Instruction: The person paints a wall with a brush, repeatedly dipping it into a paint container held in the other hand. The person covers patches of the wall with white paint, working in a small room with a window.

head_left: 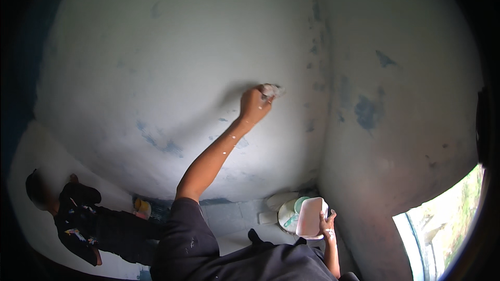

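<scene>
My left hand [255, 105] is closed on a small whitish wad [273, 91] and presses it against the wall [208, 57]. It looks like a crumpled rag or sponge; which, I cannot tell. White specks dot the hand and forearm. The wall is coated greyish white, with blue patches showing through. Lower right, beside my body, my right hand [328, 225] grips a white rectangular tray [311, 218] by its right side. White smears mark those fingers.
Below the tray stands a round pale bucket [285, 217] with a teal item [299, 205] at its top. Another person [78, 213] in dark clothes works at the left wall, near a yellow container [141, 207]. A bright window [437, 229] opens at lower right, past the wall corner.
</scene>
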